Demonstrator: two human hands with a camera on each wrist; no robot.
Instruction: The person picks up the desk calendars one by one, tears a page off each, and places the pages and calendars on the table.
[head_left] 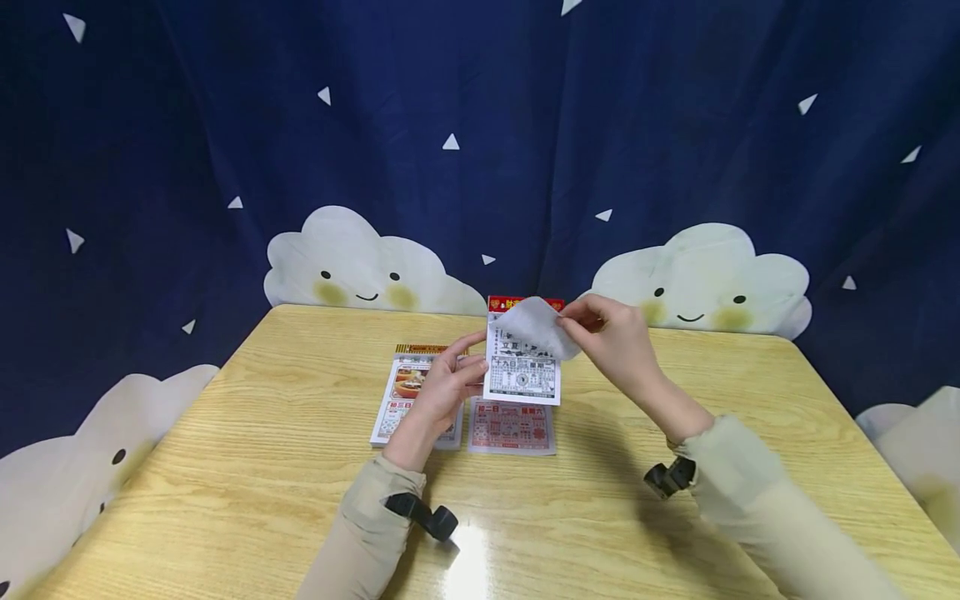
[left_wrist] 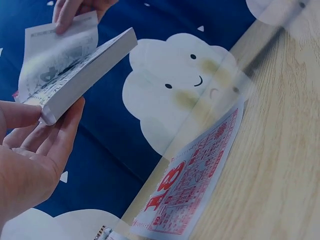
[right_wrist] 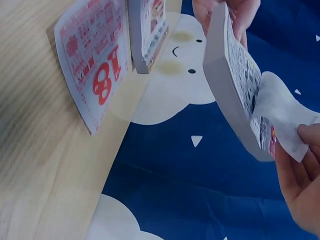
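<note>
A thick tear-off calendar [head_left: 522, 381] with a red header is held up above the table by the left hand [head_left: 444, 385], which grips its left edge between thumb and fingers. The right hand [head_left: 617, 335] pinches the corner of its thin top page [head_left: 531, 323]. That page curls up and over, baring the black-printed leaf beneath. In the right wrist view the lifted page [right_wrist: 280, 107] still touches the pad near the red header. The pad's thick white side [left_wrist: 85, 80] shows in the left wrist view.
On the wooden table [head_left: 262, 467], a loose red-printed sheet marked 18 [right_wrist: 95, 55] lies below the held calendar. Left of it lies a second calendar pad [head_left: 405, 385] with a food picture, partly behind the left hand. A blue curtain [head_left: 510, 183] with clouds hangs behind the table.
</note>
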